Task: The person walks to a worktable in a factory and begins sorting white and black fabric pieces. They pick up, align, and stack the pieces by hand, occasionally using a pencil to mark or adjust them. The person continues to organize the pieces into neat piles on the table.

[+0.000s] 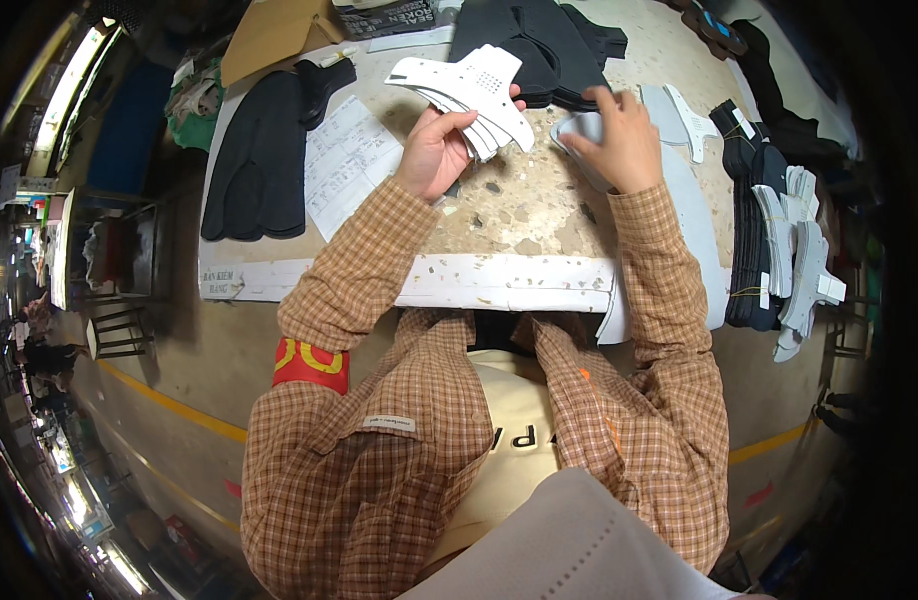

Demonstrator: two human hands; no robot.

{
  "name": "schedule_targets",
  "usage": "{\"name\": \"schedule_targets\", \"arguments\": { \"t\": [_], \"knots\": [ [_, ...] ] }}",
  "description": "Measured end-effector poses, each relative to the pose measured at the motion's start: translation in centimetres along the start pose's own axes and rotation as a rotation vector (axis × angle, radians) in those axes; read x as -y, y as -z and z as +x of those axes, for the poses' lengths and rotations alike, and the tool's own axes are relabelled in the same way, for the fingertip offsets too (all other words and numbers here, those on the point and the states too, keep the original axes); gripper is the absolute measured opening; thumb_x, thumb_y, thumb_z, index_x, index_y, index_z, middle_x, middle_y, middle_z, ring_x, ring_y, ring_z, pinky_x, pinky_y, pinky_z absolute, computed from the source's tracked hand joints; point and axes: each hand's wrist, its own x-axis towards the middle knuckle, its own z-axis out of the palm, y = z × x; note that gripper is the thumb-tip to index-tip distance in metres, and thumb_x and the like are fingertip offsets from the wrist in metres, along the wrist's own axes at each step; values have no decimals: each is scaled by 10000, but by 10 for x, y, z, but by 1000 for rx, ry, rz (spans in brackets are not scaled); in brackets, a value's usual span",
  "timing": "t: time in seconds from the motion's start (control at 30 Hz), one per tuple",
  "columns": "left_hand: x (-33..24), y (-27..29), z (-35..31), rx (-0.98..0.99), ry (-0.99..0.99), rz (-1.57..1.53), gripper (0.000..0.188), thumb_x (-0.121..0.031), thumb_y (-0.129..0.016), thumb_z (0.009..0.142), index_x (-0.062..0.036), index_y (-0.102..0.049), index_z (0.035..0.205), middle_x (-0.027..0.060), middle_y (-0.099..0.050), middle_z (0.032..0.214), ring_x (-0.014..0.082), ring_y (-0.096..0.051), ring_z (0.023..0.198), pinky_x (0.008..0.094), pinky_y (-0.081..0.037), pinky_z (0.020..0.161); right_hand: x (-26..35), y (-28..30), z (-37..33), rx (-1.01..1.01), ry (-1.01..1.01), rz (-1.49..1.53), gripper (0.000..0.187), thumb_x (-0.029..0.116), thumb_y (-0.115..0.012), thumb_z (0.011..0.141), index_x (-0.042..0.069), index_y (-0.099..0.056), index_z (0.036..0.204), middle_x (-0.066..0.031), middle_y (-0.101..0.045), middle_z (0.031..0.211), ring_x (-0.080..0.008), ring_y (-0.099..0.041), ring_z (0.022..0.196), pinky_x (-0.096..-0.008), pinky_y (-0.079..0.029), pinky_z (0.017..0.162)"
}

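A fanned stack of white cut pieces (479, 85), shaped like shoe-upper parts with small punched holes, is gripped in my left hand (437, 150) above the table. The thumb lies along the near side of the stack, and fingertips show at its right edge. Further right, my right hand (627, 142) has its fingers apart, over a grey piece (585, 128). Whether it touches that piece I cannot tell. Beyond both hands lies a pile of large black cut pieces (524, 45).
On the worn table (499, 225), black pieces (257, 160) and a printed sheet (349, 165) lie to the left. A cardboard box (279, 35) stands at the back left. At the right edge are bundled black pieces (749, 240) and white-grey pieces (807, 270).
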Motion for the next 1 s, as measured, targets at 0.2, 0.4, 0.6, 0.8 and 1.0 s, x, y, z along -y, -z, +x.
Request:
{"name": "schedule_targets", "arguments": {
  "t": [0.2, 0.4, 0.6, 0.8, 1.0],
  "knots": [
    [8, 7, -4, -135, 52, 97, 411, -4, -523, 867, 45, -397, 1256, 205, -524, 1239, 246, -555, 1135, 343, -496, 946, 7, 0, 9, -189, 30, 805, 272, 267, -660, 858, 80, -652, 1055, -51, -669, 907, -155, -638, 848, -259, -499, 681],
    [12, 2, -6, 38, 112, 33, 406, -173, -449, 940, 44, -390, 1278, 223, -575, 1147, 294, -593, 1070, 370, -531, 874, 8, -10, 8, -58, -192, 1272, 222, 179, -650, 875, 7, -638, 1015, -46, -648, 829, -91, -610, 725, -218, -507, 655],
    [14, 1, -2, 30, 137, -47, 490, -294, -304, 971, 53, -332, 1316, 260, -514, 1242, 323, -572, 1100, 399, -499, 923, -14, 10, 17, -332, -306, 1559, 277, 102, -634, 876, -30, -559, 1108, -73, -651, 827, -121, -630, 703, -239, -545, 692],
    [23, -2, -4, -228, 72, 23, 375, -113, -511, 928, 15, -381, 1256, 135, -537, 1186, 206, -568, 1086, 342, -500, 924, 16, -1, 3, 38, -277, 1613, 264, 62, -615, 877, -42, -544, 1109, -99, -665, 891, -130, -658, 748, -242, -562, 705],
    [20, 2, -5, -191, 84, -27, 413, -105, -525, 907, 26, -362, 1263, 139, -526, 1189, 209, -572, 1074, 351, -520, 893, 27, -7, -1, 83, -306, 1504, 224, 64, -599, 891, -35, -541, 1083, -87, -648, 903, -111, -638, 769, -224, -547, 721]
  ]
}}
